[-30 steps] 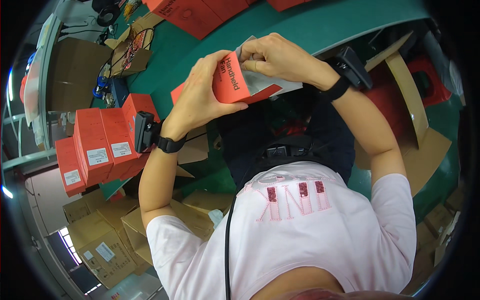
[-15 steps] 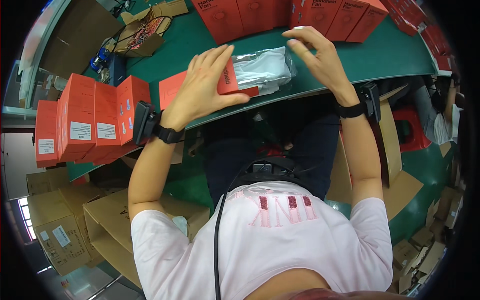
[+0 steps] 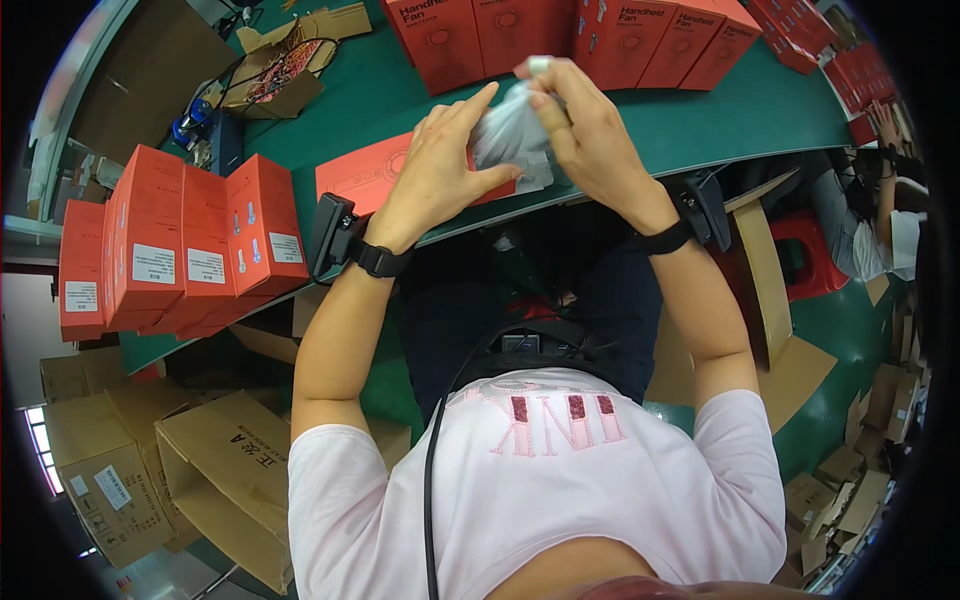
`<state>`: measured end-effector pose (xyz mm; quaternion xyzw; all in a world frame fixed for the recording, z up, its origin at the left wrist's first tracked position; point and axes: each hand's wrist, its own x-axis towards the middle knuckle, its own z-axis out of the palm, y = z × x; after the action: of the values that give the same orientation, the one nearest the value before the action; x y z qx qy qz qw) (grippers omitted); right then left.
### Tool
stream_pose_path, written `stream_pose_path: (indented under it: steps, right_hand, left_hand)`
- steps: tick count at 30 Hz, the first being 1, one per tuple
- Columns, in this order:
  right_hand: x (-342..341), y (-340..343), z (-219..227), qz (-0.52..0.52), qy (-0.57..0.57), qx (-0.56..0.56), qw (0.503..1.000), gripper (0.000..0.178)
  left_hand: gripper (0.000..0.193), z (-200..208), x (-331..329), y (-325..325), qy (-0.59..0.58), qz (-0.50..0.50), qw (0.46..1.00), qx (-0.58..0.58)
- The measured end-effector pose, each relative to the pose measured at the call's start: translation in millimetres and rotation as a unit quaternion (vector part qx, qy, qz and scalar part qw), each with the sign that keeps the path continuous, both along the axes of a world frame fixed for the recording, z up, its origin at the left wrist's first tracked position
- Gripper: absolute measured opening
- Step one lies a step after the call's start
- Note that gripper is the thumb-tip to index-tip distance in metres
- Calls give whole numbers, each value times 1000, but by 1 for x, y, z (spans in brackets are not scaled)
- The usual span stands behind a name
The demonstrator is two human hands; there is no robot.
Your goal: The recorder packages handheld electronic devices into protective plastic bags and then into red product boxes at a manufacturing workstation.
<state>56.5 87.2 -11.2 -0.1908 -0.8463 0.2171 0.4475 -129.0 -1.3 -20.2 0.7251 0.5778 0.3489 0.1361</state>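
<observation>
A flat red carton lies near the front edge of the green table. My left hand lies over its right end, fingers stretched and thumb spread apart. Between my hands is a white bundle in clear plastic, smeared by motion and raised at its right side. My right hand is closed on its upper right part, fingers and thumb bent together. A bit of clear plastic shows below the bundle, by my left thumb. Whether my left hand touches the bundle I cannot tell.
Red cartons stand at the back and back right. More are stacked on the left. An open brown box with small items sits far left. Brown cartons and a red stool are below the table.
My right hand has moved left and closed on the white bundle, which is now bunched up and partly lifted. My left hand has shifted slightly right, still spread over the carton.
</observation>
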Motion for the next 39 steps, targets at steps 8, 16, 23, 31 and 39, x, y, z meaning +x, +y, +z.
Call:
stream_pose_path:
  steps: [8,16,23,31,39]
  right_hand:
    - [-35,-14,56,50,98,111,988,27]
    - [53,-68,58,-42,125,-171,976,16]
    - [42,-96,41,-16,18,-212,977,21]
    - [16,-84,1,130,95,-451,878,36]
    - [42,-85,19,190,12,-501,844,43]
  left_hand:
    - [85,-12,9,22,-387,-11,908,161]
    - [59,23,-8,14,-806,-126,579,1]
    - [43,20,32,6,-838,-26,544,36]
    - [18,31,62,-7,-747,62,652,113]
    - [40,10,-20,4,-705,67,700,97]
